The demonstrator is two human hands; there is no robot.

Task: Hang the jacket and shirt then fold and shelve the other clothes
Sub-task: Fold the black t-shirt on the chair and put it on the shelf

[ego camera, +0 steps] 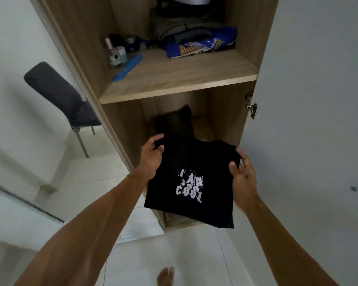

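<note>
Wood-grain wardrobe (174, 79) stands open over pale floor tiles; both hands carry a folded black T-shirt (192, 178) with a white printed slogan, flat and soft, its far edge at the mouth of the lower compartment (219, 112); left hand (152, 159) grips the far-left corner, right hand (243, 172) pinches the right edge; a dark folded garment (178, 122) lies deeper inside, straight ahead; neither hand looks clearly nearer.

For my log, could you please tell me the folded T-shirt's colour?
T-shirt is black, white lettering; head view.
</note>
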